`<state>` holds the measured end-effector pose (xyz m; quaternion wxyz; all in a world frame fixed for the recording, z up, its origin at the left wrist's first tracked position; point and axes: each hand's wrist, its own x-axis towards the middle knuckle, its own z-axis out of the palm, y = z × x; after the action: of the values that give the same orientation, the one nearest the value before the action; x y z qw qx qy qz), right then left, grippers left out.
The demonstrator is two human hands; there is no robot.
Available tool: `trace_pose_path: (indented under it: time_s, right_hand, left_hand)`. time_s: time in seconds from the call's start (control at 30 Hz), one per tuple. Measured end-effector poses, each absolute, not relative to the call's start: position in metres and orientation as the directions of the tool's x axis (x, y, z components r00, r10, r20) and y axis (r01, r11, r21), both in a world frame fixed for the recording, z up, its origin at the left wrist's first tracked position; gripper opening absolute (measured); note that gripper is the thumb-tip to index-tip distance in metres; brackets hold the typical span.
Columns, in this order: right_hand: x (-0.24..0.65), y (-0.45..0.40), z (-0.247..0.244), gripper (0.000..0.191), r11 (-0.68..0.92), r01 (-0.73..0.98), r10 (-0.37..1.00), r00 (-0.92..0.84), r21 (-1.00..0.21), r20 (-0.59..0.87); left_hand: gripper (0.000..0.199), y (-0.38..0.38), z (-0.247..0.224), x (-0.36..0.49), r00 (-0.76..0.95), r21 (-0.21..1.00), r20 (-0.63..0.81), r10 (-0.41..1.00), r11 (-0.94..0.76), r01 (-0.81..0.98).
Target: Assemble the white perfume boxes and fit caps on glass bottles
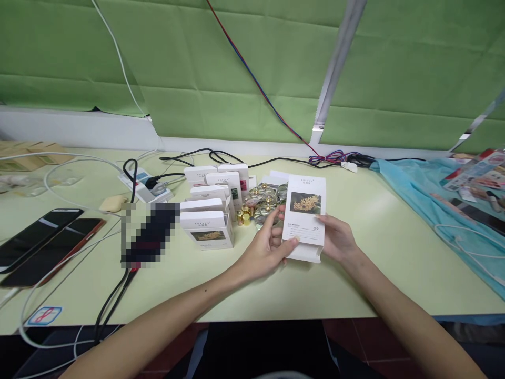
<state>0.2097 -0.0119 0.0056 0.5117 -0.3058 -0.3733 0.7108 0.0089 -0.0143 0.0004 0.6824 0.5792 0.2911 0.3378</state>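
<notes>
A white cardboard box (303, 226) with a picture of yellow flowers is held up over the table between both hands. My left hand (266, 247) grips its lower left edge, thumb on the front. My right hand (337, 237) is closed on the box's right side, its fingers partly hidden behind it. The lower end of the box looks unfolded. Just beyond it lie clear glass bottles (266, 197) with gold tops, and small gold caps (245, 217). More white boxes (209, 231) stand to the left, several with raised flaps.
Phones (51, 247) and white cables lie at the left, near a power strip (144, 184). A blurred-out dark item (152, 234) sits beside the boxes. Blue cloth (434, 195) covers the right side. A green curtain (236, 68) hangs behind the table.
</notes>
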Motion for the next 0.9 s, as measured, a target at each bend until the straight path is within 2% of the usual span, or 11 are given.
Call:
trace_pose_path:
  time_s: [0.23, 0.4, 0.73, 0.9]
  right_hand:
    - [0.2117, -0.0104, 0.0054, 0.059, -0.198, -0.503, 0.959, -0.277, -0.841, -0.061]
    - [0.2129, -0.0091, 0.0060, 0.061, -0.166, -0.504, 0.964, -0.265, -0.847, -0.031]
    - [0.2103, -0.0091, 0.0125, 0.058, -0.126, -0.534, 0.973, -0.230, -0.836, 0.000]
    - [0.2095, -0.0082, 0.0121, 0.058, -0.097, -0.501, 0.981, -0.192, -0.860, 0.001]
  left_hand:
    - [0.101, -0.0153, 0.0028, 0.0070, 0.600, 0.995, 0.045, 0.798, 0.017, -0.098]
    - [0.095, -0.0148, 0.0016, 0.0061, 0.577, 0.994, 0.103, 0.810, -0.095, -0.044]
    - [0.057, -0.0168, -0.0015, 0.0064, 0.413, 0.898, 0.300, 0.860, -0.401, 0.183]
    - [0.051, -0.0173, 0.0004, 0.0072, 0.382, 0.849, 0.395, 0.835, -0.491, 0.196]
